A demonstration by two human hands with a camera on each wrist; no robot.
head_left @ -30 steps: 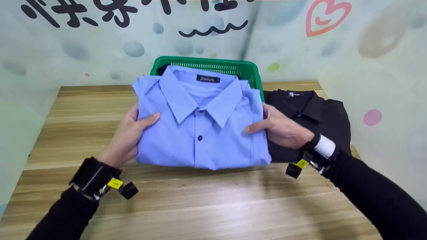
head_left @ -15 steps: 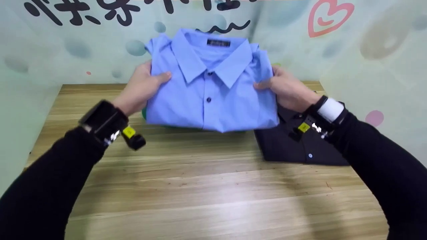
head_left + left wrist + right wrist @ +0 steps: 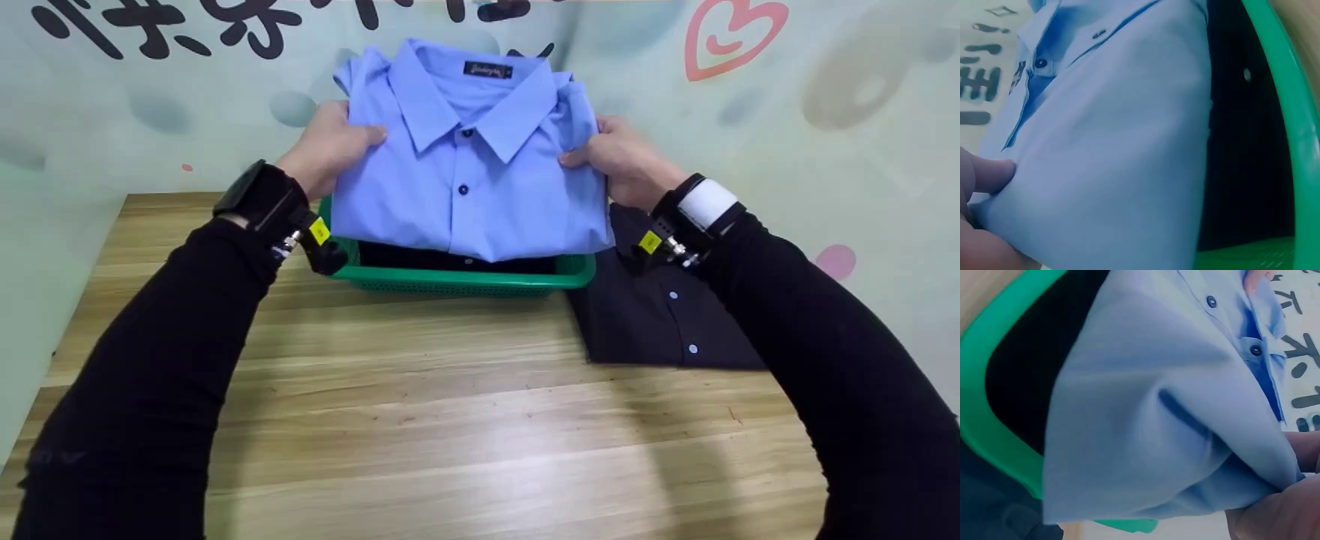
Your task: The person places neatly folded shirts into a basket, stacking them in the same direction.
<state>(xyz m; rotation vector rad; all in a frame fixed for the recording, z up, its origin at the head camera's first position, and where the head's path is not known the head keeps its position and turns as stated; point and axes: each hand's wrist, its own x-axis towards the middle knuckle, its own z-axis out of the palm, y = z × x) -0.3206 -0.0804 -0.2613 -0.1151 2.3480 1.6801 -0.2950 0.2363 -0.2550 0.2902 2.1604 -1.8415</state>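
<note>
Left hand (image 3: 327,150) and right hand (image 3: 631,162) are clamped on opposite sides of a folded blue shirt (image 3: 491,187), holding it over the green basket (image 3: 461,278). Inside the basket, beneath the blue shirt: dark garment (image 3: 409,258). Right of the basket: folded black shirt (image 3: 637,330) on the tabletop (image 3: 450,420). Step in hand, judged: placing the blue shirt into the basket. Next move probably calls for lowering it level, then releasing both sides evenly.
</note>
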